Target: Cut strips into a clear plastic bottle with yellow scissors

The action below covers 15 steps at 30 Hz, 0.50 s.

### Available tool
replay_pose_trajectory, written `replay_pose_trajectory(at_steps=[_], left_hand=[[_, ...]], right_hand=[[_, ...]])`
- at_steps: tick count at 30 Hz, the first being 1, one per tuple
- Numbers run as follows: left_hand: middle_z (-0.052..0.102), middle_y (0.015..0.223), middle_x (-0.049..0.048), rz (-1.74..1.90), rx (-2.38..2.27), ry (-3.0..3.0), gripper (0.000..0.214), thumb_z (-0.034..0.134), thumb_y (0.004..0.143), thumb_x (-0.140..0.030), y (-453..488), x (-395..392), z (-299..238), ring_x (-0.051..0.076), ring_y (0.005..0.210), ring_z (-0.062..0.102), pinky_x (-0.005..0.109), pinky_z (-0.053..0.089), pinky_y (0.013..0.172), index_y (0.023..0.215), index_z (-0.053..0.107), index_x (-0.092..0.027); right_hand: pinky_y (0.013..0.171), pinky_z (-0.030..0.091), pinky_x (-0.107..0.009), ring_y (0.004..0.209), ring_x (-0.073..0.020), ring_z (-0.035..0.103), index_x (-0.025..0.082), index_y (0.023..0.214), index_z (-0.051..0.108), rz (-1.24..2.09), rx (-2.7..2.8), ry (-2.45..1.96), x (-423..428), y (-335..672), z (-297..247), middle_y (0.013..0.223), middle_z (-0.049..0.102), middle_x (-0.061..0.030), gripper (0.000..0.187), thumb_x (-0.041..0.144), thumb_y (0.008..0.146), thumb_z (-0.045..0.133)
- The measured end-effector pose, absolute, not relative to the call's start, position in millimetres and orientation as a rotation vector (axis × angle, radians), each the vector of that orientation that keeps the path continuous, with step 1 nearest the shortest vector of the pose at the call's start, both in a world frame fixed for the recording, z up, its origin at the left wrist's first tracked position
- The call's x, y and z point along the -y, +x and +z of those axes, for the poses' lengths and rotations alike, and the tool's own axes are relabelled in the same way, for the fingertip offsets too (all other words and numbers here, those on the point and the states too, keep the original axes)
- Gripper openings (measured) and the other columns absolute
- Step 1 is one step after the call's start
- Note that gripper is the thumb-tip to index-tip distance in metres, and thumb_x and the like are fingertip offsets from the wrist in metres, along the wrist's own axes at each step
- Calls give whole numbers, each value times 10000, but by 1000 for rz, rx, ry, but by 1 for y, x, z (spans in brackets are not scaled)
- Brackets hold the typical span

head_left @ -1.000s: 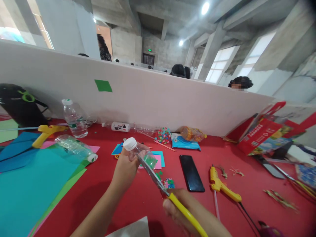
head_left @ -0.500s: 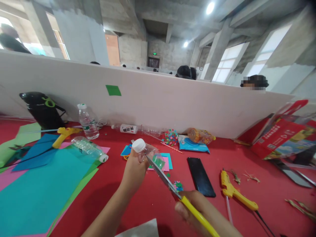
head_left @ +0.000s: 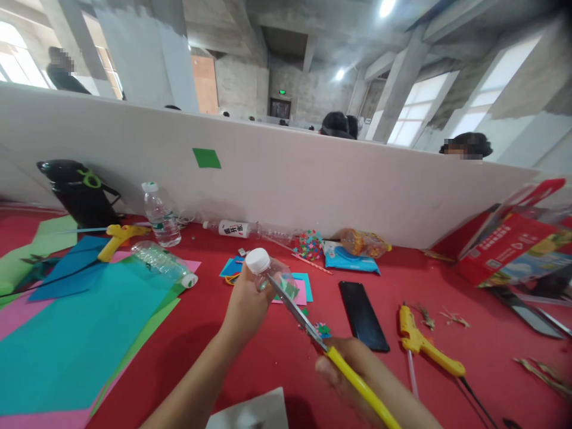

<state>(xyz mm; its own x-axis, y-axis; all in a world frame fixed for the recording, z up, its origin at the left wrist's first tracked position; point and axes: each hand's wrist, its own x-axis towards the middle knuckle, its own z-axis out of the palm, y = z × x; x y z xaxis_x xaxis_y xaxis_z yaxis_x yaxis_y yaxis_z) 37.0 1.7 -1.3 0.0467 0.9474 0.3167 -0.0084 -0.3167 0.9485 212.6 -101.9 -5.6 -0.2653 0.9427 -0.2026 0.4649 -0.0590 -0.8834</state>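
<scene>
We find the left forearm [head_left: 196,375] reaching forward, wrist [head_left: 230,330] nearly straight, the left hand [head_left: 250,301] closed in a grip. We record the right hand [head_left: 351,366] lower and nearer, fingers [head_left: 344,345] curled, the right forearm [head_left: 404,399] slanting in from lower right.

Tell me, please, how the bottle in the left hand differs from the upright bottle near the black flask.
The held bottle tilts in the left hand; the upright bottle stands on the red table.
The held bottle's cap looks plain white; the upright bottle's cap shows green.
The yellow-handled scissors seem to touch the held bottle, not the upright bottle.
Both are clear and capped.
</scene>
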Motion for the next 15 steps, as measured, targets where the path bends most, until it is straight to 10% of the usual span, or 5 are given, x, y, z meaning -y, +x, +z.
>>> replay_pose_trajectory(at_steps=[15], left_hand=[[678, 821, 22, 1383, -997, 1396, 177, 654, 717, -199, 39, -5, -6, 201, 826, 648, 344, 487, 794, 872, 569, -196]], right_hand=[[388, 161, -207, 441, -69, 243, 234, 644, 323, 1379, 1739, -1493, 96, 213, -17, 542, 280, 80, 651, 877, 739, 352]])
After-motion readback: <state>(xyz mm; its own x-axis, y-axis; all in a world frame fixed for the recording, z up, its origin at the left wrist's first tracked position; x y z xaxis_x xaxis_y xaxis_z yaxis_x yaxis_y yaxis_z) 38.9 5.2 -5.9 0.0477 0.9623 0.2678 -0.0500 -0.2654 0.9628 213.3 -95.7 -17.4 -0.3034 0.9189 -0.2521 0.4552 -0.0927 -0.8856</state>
